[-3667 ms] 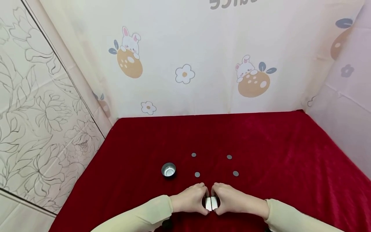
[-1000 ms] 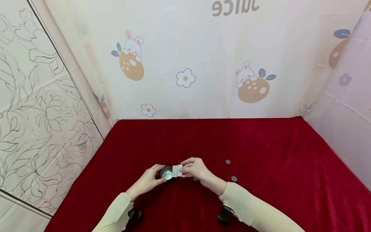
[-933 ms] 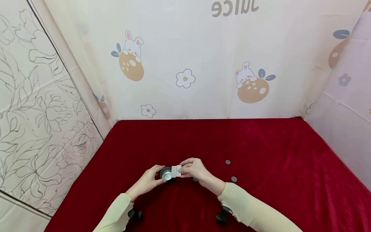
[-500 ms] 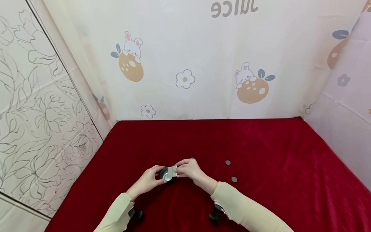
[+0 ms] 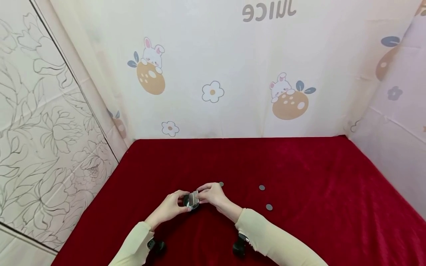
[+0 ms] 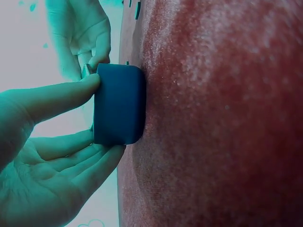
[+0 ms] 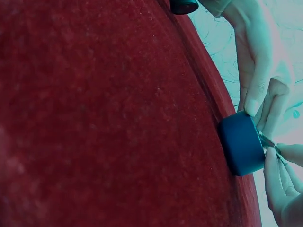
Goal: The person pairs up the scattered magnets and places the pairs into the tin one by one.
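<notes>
My left hand (image 5: 168, 207) holds a small round metal cup (image 6: 119, 104) by its side, thumb at the rim and fingers on the opposite side. In the right wrist view the cup (image 7: 242, 144) sits upright on the red cloth. My right hand (image 5: 213, 194) pinches a small flat silver piece (image 5: 193, 198), two rectangular halves side by side with a line between them, by its right end. The piece is tilted and lies over the cup's mouth, overlapping it in the head view and hiding most of the inside.
Grey discs lie on the red cloth (image 5: 299, 173): one disc (image 5: 261, 187) and another disc (image 5: 269, 207) to the right, and a third disc (image 5: 221, 184) just behind my right hand. A patterned white curtain (image 5: 213, 55) closes off the back.
Earlier both hands held the silver piece near the front. Since then my left hand has gripped the cup, and my right hand has carried the piece left over its mouth and tilted it.
</notes>
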`<action>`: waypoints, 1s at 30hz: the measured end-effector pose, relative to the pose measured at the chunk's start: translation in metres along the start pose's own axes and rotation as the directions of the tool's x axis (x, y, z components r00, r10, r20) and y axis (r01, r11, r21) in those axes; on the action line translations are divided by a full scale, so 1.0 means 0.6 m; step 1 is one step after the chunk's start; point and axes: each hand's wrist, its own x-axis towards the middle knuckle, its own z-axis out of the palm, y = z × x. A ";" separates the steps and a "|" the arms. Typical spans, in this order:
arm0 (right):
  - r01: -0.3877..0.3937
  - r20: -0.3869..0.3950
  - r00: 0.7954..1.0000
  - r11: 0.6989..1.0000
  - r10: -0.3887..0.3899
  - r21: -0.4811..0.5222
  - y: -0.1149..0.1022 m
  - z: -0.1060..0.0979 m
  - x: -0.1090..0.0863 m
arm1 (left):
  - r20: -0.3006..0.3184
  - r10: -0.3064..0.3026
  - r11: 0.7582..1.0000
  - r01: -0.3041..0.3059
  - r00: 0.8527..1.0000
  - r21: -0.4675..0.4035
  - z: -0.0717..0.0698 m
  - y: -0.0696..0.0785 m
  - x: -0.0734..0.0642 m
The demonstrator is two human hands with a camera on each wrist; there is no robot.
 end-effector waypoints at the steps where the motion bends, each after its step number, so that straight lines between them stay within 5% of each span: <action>1: 0.016 0.003 1.000 1.000 -0.016 -0.017 0.000 0.001 0.000 | -0.001 -0.002 1.000 0.002 1.000 -0.003 0.000 -0.001 0.000; 11: 0.122 0.011 0.993 0.983 -0.121 -0.139 0.006 0.001 0.002 | -0.002 0.006 1.000 -0.006 1.000 -0.014 -0.001 0.000 -0.001; 30: 0.083 -0.001 0.996 0.980 -0.085 -0.181 0.016 -0.002 0.012 | 0.015 -0.004 1.000 0.004 1.000 -0.011 -0.001 0.002 0.003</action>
